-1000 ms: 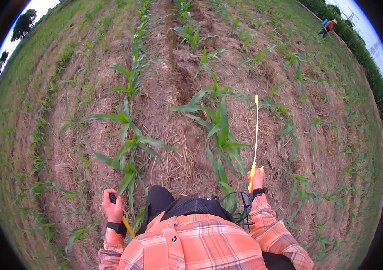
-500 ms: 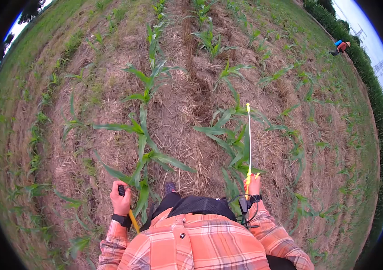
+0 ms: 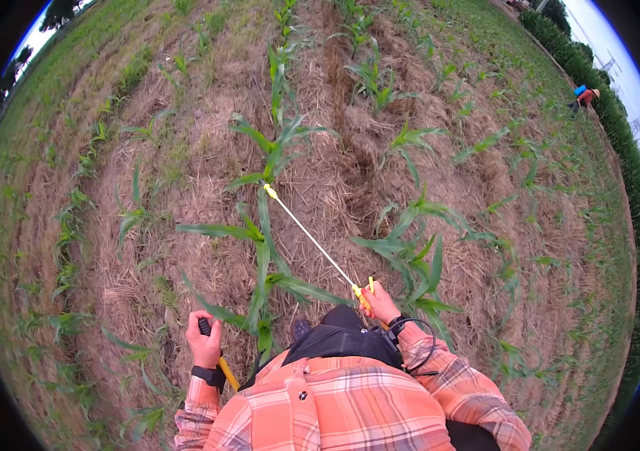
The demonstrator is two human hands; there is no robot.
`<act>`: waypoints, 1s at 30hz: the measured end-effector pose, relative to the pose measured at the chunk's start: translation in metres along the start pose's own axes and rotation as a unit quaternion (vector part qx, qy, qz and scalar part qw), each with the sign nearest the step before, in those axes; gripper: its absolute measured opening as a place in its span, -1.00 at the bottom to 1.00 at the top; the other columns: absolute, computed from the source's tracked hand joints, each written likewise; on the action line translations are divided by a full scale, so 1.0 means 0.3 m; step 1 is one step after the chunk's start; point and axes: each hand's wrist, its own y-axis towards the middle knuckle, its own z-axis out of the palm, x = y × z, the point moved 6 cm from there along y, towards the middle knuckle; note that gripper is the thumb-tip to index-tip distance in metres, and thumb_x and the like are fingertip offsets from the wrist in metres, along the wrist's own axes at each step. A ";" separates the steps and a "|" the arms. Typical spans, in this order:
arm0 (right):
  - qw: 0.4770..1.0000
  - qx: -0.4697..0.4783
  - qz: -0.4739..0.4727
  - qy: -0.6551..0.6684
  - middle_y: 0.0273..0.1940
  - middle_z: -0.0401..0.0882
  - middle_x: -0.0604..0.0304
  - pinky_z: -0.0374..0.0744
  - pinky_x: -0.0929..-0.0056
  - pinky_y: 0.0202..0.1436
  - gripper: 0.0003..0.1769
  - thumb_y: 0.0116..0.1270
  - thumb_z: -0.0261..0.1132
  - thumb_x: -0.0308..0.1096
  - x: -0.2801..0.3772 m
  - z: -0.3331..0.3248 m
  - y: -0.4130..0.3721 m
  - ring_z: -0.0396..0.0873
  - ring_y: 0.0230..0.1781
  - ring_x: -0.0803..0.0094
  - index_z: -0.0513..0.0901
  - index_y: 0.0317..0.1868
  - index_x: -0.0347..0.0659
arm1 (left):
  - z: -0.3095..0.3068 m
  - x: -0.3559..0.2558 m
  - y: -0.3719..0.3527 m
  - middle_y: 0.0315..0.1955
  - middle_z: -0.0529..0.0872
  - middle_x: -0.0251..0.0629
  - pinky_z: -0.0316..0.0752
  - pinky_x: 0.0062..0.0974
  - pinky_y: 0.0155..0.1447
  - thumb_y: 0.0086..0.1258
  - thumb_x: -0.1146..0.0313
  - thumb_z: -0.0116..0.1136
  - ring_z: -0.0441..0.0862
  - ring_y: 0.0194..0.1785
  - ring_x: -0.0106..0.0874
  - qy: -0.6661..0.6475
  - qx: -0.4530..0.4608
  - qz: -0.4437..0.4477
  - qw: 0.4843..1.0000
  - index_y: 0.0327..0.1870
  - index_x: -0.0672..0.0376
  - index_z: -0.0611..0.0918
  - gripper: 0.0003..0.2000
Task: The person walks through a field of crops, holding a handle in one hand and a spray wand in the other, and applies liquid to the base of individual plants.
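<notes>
My left hand is closed around the black grip of a lever, whose yellow bar runs down beside my body. In my right hand is the yellow handle of a spray wand, with a thin pale shaft. The wand slants up and left, and its yellow nozzle end is at a corn plant in the left row. A black hose loops beside my right wrist. Whether any liquid leaves the nozzle cannot be seen.
Young corn plants stand in rows on both sides, with dry straw covering the soil between them. Another person with a blue object on the back is bent over at the far right, near a tall green hedge.
My right hand has moved left and swung the wand from upright over the right row to a leftward slant at the left row. My left hand still holds the lever grip.
</notes>
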 end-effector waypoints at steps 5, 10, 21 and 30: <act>0.997 0.077 -0.001 -0.004 -0.64 0.43 0.28 0.22 0.70 -0.82 -0.82 0.28 -0.02 -0.22 0.031 0.048 0.132 0.30 -0.81 0.67 0.25 -0.26 -0.12 | -0.007 -0.037 0.068 -0.65 0.32 -0.51 0.11 -0.70 -0.53 0.05 0.58 0.06 0.20 -0.61 -0.70 -0.001 -0.027 -0.017 0.999 -0.39 0.18 0.37 -0.85; 0.998 0.055 -0.010 -0.007 -0.62 0.44 0.24 0.25 0.70 -0.83 -0.80 0.29 -0.03 -0.21 0.104 -0.032 0.297 0.31 -0.81 0.65 0.21 -0.26 -0.15 | 0.043 -0.079 0.197 -0.61 0.28 -0.52 0.09 -0.72 -0.50 0.06 0.63 0.00 0.16 -0.58 -0.69 -0.014 -0.069 0.027 0.997 -0.38 0.18 0.37 -0.85; 0.971 -0.195 -0.028 0.137 -0.65 0.42 0.19 0.22 0.63 -0.85 -0.77 0.29 -0.07 -0.15 0.141 -0.554 0.517 0.30 -0.84 0.55 0.19 -0.25 -0.13 | 0.357 -0.265 0.523 -0.62 0.27 -0.51 0.10 -0.72 -0.48 0.04 0.64 -0.01 0.17 -0.56 -0.68 -0.016 -0.016 0.053 0.998 -0.39 0.19 0.37 -0.84; 0.902 -0.352 -0.028 0.250 -0.63 0.39 0.14 0.22 0.60 -0.86 -0.79 0.29 -0.12 -0.18 0.091 -0.858 0.535 0.28 -0.84 0.50 0.20 -0.25 -0.15 | 0.459 -0.264 0.702 -0.60 0.29 -0.50 0.12 -0.70 -0.45 0.03 0.63 -0.01 0.18 -0.55 -0.67 0.005 0.003 0.070 0.998 -0.39 0.18 0.37 -0.84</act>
